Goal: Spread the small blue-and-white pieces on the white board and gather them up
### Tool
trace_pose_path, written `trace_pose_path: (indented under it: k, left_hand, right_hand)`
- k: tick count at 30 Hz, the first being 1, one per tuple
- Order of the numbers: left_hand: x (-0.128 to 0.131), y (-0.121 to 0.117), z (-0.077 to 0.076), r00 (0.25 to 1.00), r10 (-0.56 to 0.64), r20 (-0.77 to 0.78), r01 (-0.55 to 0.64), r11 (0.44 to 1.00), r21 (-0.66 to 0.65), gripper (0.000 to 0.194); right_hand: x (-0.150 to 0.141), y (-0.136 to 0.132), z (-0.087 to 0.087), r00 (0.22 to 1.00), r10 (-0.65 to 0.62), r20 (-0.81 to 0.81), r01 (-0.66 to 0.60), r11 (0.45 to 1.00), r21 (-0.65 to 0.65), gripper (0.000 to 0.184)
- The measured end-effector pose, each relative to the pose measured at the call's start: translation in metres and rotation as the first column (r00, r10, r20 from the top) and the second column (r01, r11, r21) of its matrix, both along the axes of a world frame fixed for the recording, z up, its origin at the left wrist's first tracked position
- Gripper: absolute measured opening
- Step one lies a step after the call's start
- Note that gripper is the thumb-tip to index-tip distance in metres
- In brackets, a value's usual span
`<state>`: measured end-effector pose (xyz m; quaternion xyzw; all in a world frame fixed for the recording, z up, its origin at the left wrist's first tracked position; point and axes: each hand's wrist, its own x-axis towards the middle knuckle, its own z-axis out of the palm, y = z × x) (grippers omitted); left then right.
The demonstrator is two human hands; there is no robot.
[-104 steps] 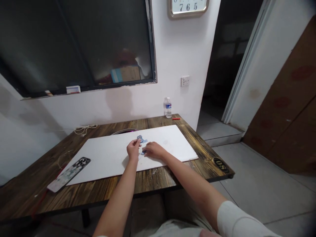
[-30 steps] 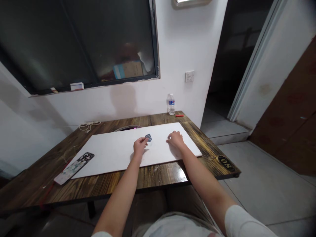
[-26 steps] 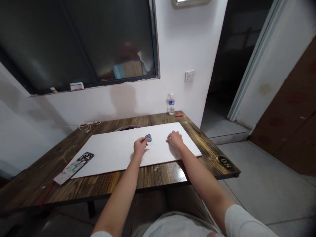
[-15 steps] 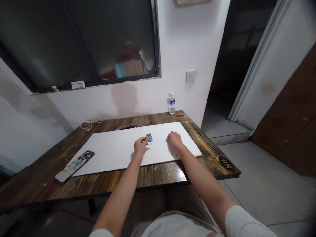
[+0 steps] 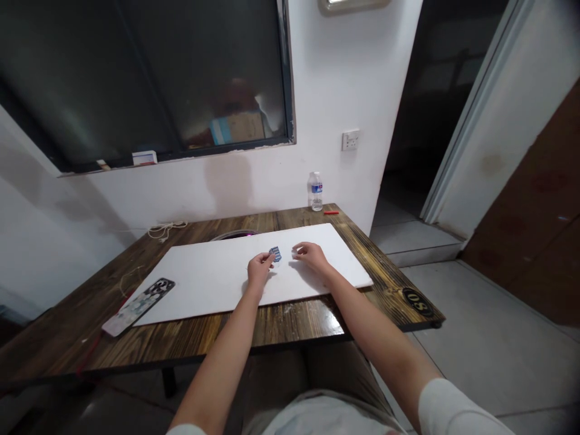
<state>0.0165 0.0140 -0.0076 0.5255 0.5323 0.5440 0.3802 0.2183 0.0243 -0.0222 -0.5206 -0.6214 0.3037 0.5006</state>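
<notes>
Between the thumb and fingers of my left hand is a small flat blue piece with pale stripes; its exact kind is too small to make out. It is held just above the white board, tilted a little. To its right, over the same board, my right hand points its fingers toward the piece without touching it. Its thumb and fingertips are apart, and I see nothing between them.
A phone in a patterned case overlaps the board's left end. Along the back of the wooden table are a coiled white cable, a water bottle and a red pen-like stick. A black round emblem marks the right corner.
My right hand has moved left, closer to the blue piece, and its fingers have spread from a closed pose. My left hand keeps its hold, nearly still.
</notes>
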Motion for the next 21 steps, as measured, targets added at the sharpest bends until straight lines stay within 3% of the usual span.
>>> trace_pose_path:
  k: [3,6,11,15,18,21]
  left_hand:
    - [0.000,0.000,0.000,1.000,-0.003,0.000,0.003,1.000,0.008,0.036]
    - [0.000,-0.001,0.000,1.000,-0.011,-0.005,0.011,1.000,0.002,0.036]
    - [0.002,-0.007,0.003,0.999,-0.042,0.006,0.042,0.999,-0.015,0.035]
    - [0.004,-0.011,0.007,0.996,-0.083,-0.014,0.083,0.996,-0.013,0.036]
    - [0.004,-0.012,0.009,0.992,-0.125,-0.032,0.125,0.992,-0.017,0.038]
    - [0.005,-0.011,0.010,0.989,-0.145,-0.007,0.145,0.989,-0.018,0.040]
  right_hand:
    - [-0.006,0.002,0.000,0.974,0.090,-0.206,-0.088,0.996,0.019,0.054]
    - [-0.010,0.002,0.001,0.946,0.171,-0.276,-0.161,0.985,0.060,0.046]
    - [-0.015,-0.004,0.005,0.983,0.113,-0.142,-0.080,0.972,0.220,0.030]
    - [-0.019,-0.010,0.007,0.986,0.155,-0.062,-0.114,0.897,0.428,0.019]
    - [-0.021,-0.013,0.007,0.976,0.215,-0.017,-0.176,0.841,0.511,0.011]
    - [-0.022,-0.013,0.005,0.979,0.197,0.047,-0.189,0.805,0.562,0.016]
